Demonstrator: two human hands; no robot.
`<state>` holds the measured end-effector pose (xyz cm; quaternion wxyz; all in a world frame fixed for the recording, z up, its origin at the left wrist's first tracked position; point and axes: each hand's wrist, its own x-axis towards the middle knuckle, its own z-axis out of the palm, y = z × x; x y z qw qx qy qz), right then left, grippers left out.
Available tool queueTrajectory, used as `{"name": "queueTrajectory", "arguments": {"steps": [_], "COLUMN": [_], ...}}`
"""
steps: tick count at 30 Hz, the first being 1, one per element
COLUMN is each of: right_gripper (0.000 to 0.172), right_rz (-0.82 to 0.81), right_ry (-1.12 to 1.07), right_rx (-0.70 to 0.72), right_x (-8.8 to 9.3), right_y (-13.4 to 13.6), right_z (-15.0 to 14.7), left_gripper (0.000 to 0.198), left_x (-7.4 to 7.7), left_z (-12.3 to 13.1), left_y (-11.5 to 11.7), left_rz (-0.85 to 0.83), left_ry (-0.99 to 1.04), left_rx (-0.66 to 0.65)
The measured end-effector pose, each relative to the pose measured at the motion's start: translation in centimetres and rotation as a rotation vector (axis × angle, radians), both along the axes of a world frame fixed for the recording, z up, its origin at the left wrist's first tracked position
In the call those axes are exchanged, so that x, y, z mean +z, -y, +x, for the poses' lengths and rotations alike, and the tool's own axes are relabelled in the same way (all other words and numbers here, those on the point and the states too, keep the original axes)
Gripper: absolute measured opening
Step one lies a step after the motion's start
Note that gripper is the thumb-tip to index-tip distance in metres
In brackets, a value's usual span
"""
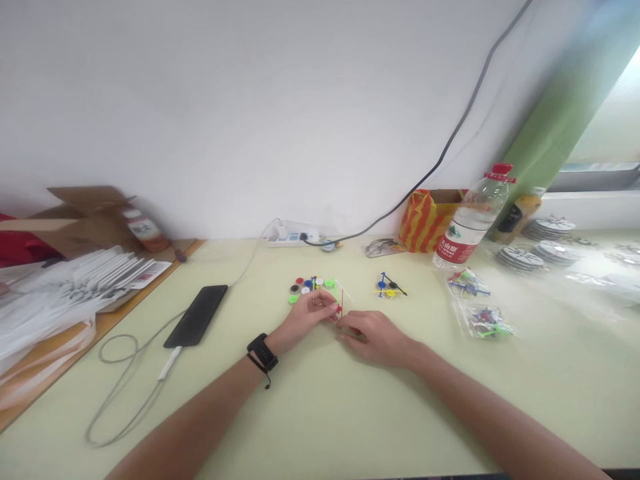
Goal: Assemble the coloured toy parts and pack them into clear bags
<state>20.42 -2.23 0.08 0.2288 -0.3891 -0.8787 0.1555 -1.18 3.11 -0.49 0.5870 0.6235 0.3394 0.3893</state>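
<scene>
My left hand point(311, 315) wears a black watch and is closed in a pinch on a small red plastic pointer point(342, 303), a thin upright stick with a wider lower part. My right hand point(375, 337) is beside it with curled fingers, its fingertips at the lower end of the red piece; what they grip is hidden. Just beyond my left hand lies a cluster of small round plastic discs point(295, 289) in several colours, partly covered by my fingers. To the right, blue, black and yellow arrow-shaped pointers with round discs point(391, 293) rest on the table.
A black phone point(196, 316) with a white cable lies at left. Bagged plastic parts point(485, 323), a large water bottle point(467, 220) and stacked round discs point(520, 259) stand at right. Along the wall sits a power strip point(290, 235). White packets point(115, 273) fill the far left.
</scene>
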Motion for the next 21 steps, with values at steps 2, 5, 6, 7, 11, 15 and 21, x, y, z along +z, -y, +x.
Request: {"name": "queueTrajectory", "arguments": {"steps": [2,5,6,7,11,15,21], "right_gripper": [0.006,0.005,0.005,0.005,0.004,0.004,0.005], "right_rz": [0.001,0.002,0.002,0.003,0.008,0.005,-0.002], "right_ry": [0.000,-0.001,0.000,0.000,0.004,0.006,0.014], "right_rx": [0.000,-0.005,-0.006,-0.007,-0.005,-0.008,-0.009], "right_x": [0.00,0.00,0.01,0.03,0.11,0.20,0.26], "right_y": [0.01,0.05,0.07,0.09,0.17,0.20,0.16], "right_z": [-0.01,-0.02,-0.03,-0.03,-0.05,-0.05,-0.11], "left_gripper": [0.030,0.028,0.028,0.028,0.029,0.028,0.027], "left_x": [0.05,0.02,-0.02,-0.06,-0.25,-0.34,-0.42], "left_z": [0.00,0.00,0.00,0.00,-0.05,-0.16,-0.19], "left_y": [0.02,0.02,0.01,0.00,-0.08,-0.19,-0.24], "left_rz": [0.000,-0.003,-0.003,-0.002,0.000,0.002,-0.001], "left_ry": [0.004,0.005,0.005,0.003,0.001,-0.005,-0.006], "left_rx": [-0.003,-0.002,-0.001,0.001,-0.001,-0.006,-0.005]}}
